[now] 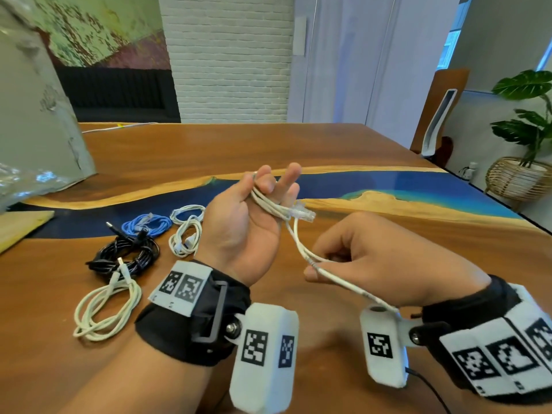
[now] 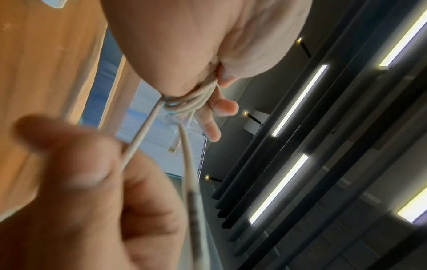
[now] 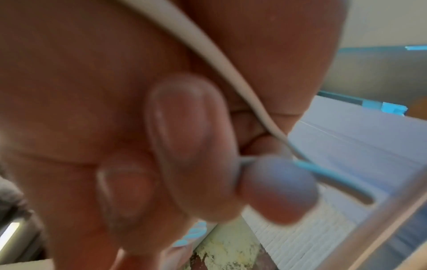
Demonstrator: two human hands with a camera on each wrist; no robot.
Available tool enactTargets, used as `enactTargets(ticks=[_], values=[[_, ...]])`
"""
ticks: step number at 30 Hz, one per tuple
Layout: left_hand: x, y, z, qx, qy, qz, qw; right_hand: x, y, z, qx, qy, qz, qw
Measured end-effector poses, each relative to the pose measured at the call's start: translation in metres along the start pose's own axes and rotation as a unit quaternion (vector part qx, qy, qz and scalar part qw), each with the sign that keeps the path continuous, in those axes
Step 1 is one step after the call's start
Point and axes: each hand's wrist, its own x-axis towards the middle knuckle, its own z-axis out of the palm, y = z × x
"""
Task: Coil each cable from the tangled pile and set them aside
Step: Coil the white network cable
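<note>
A white network cable [image 1: 298,243] runs between both hands above the wooden table [image 1: 388,234]. My left hand [image 1: 268,186] is palm up with several loops of the cable held under the thumb and across the fingers. The clear plug [image 1: 303,213] sticks out to the right of the loops. My right hand [image 1: 316,268] pinches the free strand lower down, between thumb and forefinger. In the left wrist view the loops [image 2: 198,98] wrap round the left hand's fingers [image 2: 221,107]. In the right wrist view the strand [image 3: 208,51] crosses my palm to the blurred fingertips [image 3: 277,191].
Coiled cables lie on the table at the left: blue [image 1: 148,225], white [image 1: 186,234], black [image 1: 125,256] and cream [image 1: 104,306]. A grey slab [image 1: 35,115] and a pale board [image 1: 21,228] stand at the far left. A chair [image 1: 439,115] and a potted plant [image 1: 519,177] stand at the right.
</note>
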Motion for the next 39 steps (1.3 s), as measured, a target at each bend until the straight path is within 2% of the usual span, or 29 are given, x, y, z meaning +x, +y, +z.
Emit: enactTargets(ticks=[5, 8, 10, 12, 14, 16, 19, 21, 25, 26, 27, 30, 32, 35, 39], values=[[0.002, 0.004, -0.003, -0.025, 0.030, 0.010, 0.999, -0.003, -0.003, -0.005, 0.087, -0.037, -0.016, 0.995], [0.004, 0.008, -0.004, -0.072, 0.050, -0.004, 0.996, -0.002, 0.005, -0.004, 0.099, -0.021, -0.022, 0.995], [0.003, 0.012, -0.003, -0.079, 0.039, -0.011, 0.996, -0.001, 0.011, -0.002, 0.117, -0.014, -0.021, 0.993], [0.001, 0.012, 0.000, -0.010, 0.016, -0.010, 1.000, 0.001, 0.013, 0.002, 0.164, -0.024, -0.031, 0.986], [-0.004, 0.007, 0.005, 0.148, 0.000, 0.006, 0.989, 0.003, 0.013, 0.004, 0.218, -0.041, -0.047, 0.974], [-0.009, -0.001, 0.007, 0.314, -0.024, -0.001, 0.949, 0.006, 0.017, 0.004, 0.264, -0.048, -0.058, 0.961], [-0.013, -0.009, 0.004, 0.551, -0.056, -0.022, 0.832, 0.011, 0.027, 0.004, 0.333, -0.043, -0.050, 0.941], [-0.012, -0.010, 0.001, 0.615, -0.078, -0.042, 0.784, 0.015, 0.032, 0.006, 0.361, -0.048, -0.030, 0.931], [-0.011, -0.009, -0.004, 0.677, -0.108, -0.082, 0.723, 0.017, 0.038, 0.003, 0.435, 0.003, -0.004, 0.900], [-0.011, -0.008, -0.005, 0.674, -0.113, -0.097, 0.723, 0.016, 0.039, 0.001, 0.466, 0.009, 0.003, 0.885], [-0.013, -0.009, -0.004, 0.656, -0.126, -0.117, 0.735, 0.016, 0.041, -0.001, 0.503, 0.009, 0.011, 0.864], [-0.018, -0.009, -0.003, 0.537, -0.168, -0.169, 0.809, 0.016, 0.045, -0.004, 0.609, -0.051, -0.005, 0.792], [-0.017, -0.008, -0.003, 0.477, -0.166, -0.156, 0.849, 0.016, 0.051, -0.006, 0.650, -0.073, -0.031, 0.756], [-0.011, -0.006, -0.004, 0.432, -0.112, -0.126, 0.886, 0.013, 0.057, -0.011, 0.674, -0.029, -0.022, 0.738], [-0.004, -0.006, -0.007, 0.411, -0.043, -0.103, 0.905, 0.009, 0.057, -0.015, 0.684, 0.058, 0.004, 0.728]])
